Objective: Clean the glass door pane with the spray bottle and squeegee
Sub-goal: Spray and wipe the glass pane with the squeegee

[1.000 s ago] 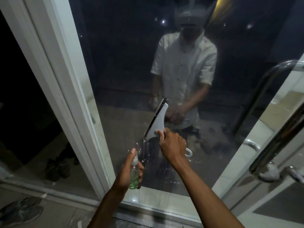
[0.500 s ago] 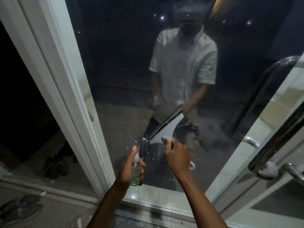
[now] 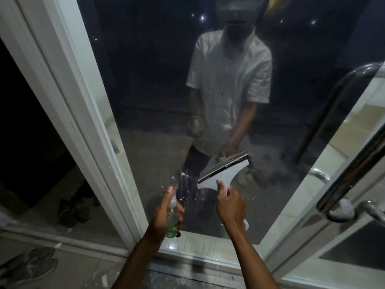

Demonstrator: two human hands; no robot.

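Observation:
The dark glass door pane [image 3: 158, 97] fills the middle of the view, with wet streaks and droplets [image 3: 185, 184] low on it. My right hand [image 3: 230, 203] grips the handle of a white squeegee [image 3: 224, 173], whose black blade lies against the lower glass, tilted up to the right. My left hand [image 3: 164, 217] holds a small clear spray bottle [image 3: 173, 222] of green liquid, index finger on its top, nozzle close to the pane left of the squeegee. The glass mirrors a person in a white shirt.
A white door frame [image 3: 68, 97] runs diagonally on the left. A chrome pull handle [image 3: 354, 163] and lever [image 3: 373, 209] stand on the right door. Shoes [image 3: 70, 209] lie behind the side glass and more shoes [image 3: 27, 265] at the bottom left on the tiled floor.
The squeegee has swung from nearly upright to almost level, blade tilted up to the right, and shifted rightward on the glass. My left hand and the bottle stayed about where they were.

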